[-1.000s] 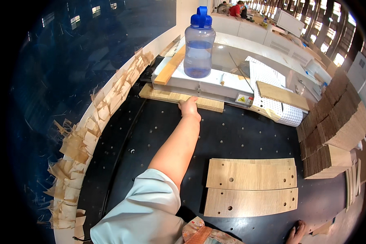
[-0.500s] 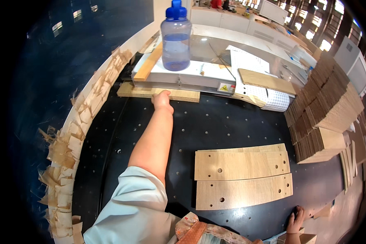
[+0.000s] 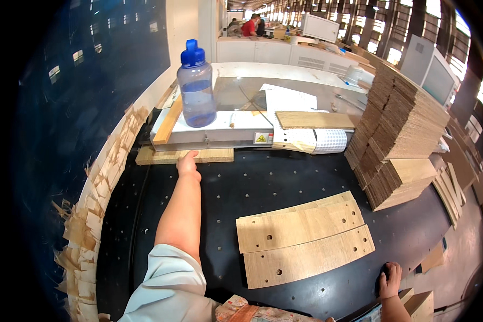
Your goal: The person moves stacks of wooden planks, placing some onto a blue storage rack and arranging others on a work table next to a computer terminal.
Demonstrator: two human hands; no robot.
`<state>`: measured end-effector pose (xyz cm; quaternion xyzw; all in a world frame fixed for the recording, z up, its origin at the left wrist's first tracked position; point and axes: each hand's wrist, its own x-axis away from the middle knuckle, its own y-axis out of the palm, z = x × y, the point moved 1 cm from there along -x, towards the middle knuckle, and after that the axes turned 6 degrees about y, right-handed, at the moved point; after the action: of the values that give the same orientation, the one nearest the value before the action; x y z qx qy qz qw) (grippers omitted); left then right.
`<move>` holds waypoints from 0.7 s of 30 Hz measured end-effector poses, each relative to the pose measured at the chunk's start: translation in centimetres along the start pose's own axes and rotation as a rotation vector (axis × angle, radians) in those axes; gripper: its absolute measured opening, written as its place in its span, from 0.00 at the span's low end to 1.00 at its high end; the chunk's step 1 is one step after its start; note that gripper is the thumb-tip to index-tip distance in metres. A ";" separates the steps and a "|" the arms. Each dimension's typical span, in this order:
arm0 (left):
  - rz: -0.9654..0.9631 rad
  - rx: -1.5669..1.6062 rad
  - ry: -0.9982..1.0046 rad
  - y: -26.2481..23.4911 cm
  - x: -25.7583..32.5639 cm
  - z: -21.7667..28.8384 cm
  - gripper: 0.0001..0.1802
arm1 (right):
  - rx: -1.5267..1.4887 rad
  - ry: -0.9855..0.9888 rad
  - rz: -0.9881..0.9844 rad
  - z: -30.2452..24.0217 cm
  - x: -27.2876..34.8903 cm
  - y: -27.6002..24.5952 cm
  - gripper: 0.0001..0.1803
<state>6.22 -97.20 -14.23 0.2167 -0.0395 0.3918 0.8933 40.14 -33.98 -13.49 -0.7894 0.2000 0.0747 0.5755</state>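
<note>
At the far left of the black table (image 3: 284,177), my left arm is stretched out and my left hand (image 3: 188,165) is closed at the near edge of a pale wooden board (image 3: 216,155). Its fingertips are partly hidden. That board lies along the front of a white machine beam (image 3: 233,138). My right hand (image 3: 392,279) is at the table's right front edge with its fingers curled. A dark spot shows by its thumb, too small to name. Between my hands lie drilled wooden panels (image 3: 306,252), pale with round holes, side by side and partly overlapping.
A tall stack of brown panels (image 3: 392,129) rises at the right. On the beam stand a blue-capped water bottle (image 3: 197,96), a wooden strip (image 3: 168,122), papers (image 3: 292,101) and a flat board (image 3: 316,120). Torn tape (image 3: 91,225) lines the left edge. A person in red (image 3: 249,27) is far back.
My view has tilted up and swung right, so the bottle, beam and stack appear lower and farther left. My left hand stays at the same board, and my right hand stays by the table edge.
</note>
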 end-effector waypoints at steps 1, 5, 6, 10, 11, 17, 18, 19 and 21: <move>0.011 0.013 -0.021 0.1 0.1 0.2 0.45 | -0.005 0.012 0.002 -0.3 0.2 -0.1 0.17; -0.044 -0.023 -0.070 1.6 0.4 -0.7 0.45 | 0.038 0.032 0.016 0.6 0.9 -0.7 0.18; -0.091 -0.026 -0.054 1.3 -0.6 -1.3 0.46 | 0.010 0.006 0.046 1.2 0.8 -0.1 0.18; -0.328 0.032 0.028 -7.4 -8.5 2.0 0.39 | -0.056 -0.156 0.141 -1.0 -1.8 0.8 0.19; -0.426 0.046 -0.039 -5.9 -6.0 2.0 0.35 | -0.044 -0.180 0.161 -0.6 -1.6 0.1 0.19; -1.093 -0.482 0.358 4.9 19.7 -0.6 0.33 | -0.043 0.002 0.164 3.2 -0.1 0.0 0.14; -1.264 -0.672 0.496 4.9 24.2 -0.8 0.33 | -0.077 0.006 0.193 2.9 0.2 0.2 0.13; -1.437 -0.859 0.632 4.9 27.7 -1.6 0.34 | -0.103 0.019 0.240 3.2 0.5 0.4 0.12; -1.525 -1.320 1.247 4.3 31.4 -2.9 0.34 | -0.132 0.009 0.286 3.3 0.7 1.0 0.12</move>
<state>24.47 -71.95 -7.75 -0.5470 0.3475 -0.2999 0.7001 40.75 -31.34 -15.73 -0.7895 0.3076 0.1651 0.5048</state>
